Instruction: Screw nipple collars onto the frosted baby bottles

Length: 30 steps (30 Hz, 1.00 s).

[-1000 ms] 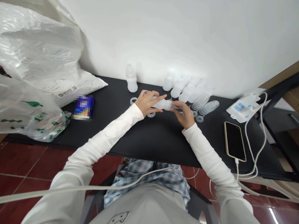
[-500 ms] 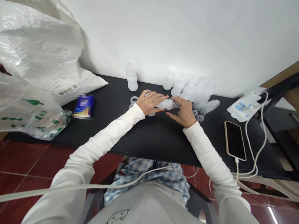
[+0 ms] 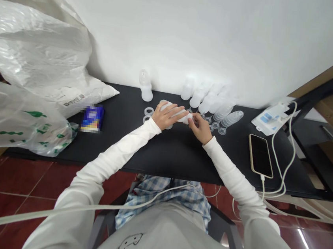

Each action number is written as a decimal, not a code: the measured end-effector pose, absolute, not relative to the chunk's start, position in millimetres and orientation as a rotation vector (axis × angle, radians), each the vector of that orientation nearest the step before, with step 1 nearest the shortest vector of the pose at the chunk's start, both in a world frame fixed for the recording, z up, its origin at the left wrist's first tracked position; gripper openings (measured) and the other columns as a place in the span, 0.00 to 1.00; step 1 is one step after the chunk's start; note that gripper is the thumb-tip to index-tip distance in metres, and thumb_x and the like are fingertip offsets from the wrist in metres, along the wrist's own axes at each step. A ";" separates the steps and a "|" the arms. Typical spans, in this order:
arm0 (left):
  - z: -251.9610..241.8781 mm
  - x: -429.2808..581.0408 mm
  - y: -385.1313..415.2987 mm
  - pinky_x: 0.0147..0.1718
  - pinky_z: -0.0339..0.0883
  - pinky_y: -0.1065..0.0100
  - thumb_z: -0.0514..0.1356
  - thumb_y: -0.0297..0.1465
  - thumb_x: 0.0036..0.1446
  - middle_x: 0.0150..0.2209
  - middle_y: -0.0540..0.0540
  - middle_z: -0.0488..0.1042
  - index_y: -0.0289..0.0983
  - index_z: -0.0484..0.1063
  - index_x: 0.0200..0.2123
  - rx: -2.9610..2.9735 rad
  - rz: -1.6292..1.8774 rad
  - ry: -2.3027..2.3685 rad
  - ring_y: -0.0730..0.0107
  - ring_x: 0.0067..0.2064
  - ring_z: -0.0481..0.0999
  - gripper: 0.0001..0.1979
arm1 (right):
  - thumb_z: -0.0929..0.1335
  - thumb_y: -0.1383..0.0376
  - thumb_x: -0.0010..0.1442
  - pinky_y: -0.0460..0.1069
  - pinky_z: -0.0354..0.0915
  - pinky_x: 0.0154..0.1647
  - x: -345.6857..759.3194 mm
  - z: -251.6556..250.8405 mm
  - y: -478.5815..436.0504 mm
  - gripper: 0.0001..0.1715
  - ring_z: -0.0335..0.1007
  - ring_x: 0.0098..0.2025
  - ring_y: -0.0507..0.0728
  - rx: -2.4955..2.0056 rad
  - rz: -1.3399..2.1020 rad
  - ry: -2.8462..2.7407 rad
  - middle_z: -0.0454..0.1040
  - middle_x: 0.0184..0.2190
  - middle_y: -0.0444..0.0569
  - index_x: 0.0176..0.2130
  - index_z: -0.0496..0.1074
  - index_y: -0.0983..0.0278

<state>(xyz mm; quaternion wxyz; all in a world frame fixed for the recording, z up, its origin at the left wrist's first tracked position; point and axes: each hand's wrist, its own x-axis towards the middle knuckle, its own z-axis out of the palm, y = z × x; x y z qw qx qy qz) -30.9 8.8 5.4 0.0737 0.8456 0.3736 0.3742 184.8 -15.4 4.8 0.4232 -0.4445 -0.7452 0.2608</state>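
Observation:
My left hand [image 3: 166,116] wraps its fingers round a small white plastic bottle [image 3: 182,116] held sideways just above the black table [image 3: 169,152]. My right hand [image 3: 200,128] pinches at the bottle's neck end, its fingertips closed on a small clear part I cannot name. Clear plastic rings [image 3: 149,111] lie on the table just left of my left hand. Behind my hands, a row of white bottles [image 3: 205,97] stands against the wall, and a lone capped bottle [image 3: 146,86] stands to their left.
Stacks of clear caps [image 3: 229,117] lie right of my hands. A phone [image 3: 260,155] on a white cable and a white power strip [image 3: 270,117] sit at the right. Big plastic bags [image 3: 32,70] and a blue packet [image 3: 92,118] fill the left end.
My right hand drew back from the bottle with fingers spread, then returned and closed on its neck end. My left hand kept hold of the bottle and shifted slightly left.

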 end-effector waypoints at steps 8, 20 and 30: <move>5.7 -29.3 9.0 0.62 0.56 0.44 0.57 0.37 0.65 0.49 0.46 0.81 0.54 0.76 0.52 2.496 1.137 1.107 0.53 0.55 0.75 0.15 | 0.57 0.34 0.62 0.49 0.57 0.26 182.2 15.6 -15.3 0.36 0.56 0.21 0.51 -1.159 0.936 -1.824 0.60 0.19 0.40 0.28 0.64 0.61; 4.2 -32.1 8.9 0.59 0.59 0.49 0.54 0.40 0.67 0.57 0.43 0.76 0.48 0.72 0.58 2.840 1.114 1.474 0.54 0.57 0.74 0.19 | 0.63 0.56 0.64 0.67 0.54 0.53 260.1 39.6 12.1 0.25 0.60 0.54 0.70 -1.857 -0.468 -1.738 0.67 0.52 0.65 0.56 0.68 0.67; 10.7 -34.3 7.0 0.58 0.56 0.49 0.54 0.42 0.65 0.56 0.39 0.76 0.43 0.70 0.60 2.823 1.129 1.537 0.50 0.56 0.73 0.23 | 0.58 0.44 0.66 0.64 0.63 0.49 256.8 41.9 2.6 0.29 0.66 0.42 0.62 -1.456 -0.437 -1.513 0.70 0.42 0.57 0.48 0.67 0.65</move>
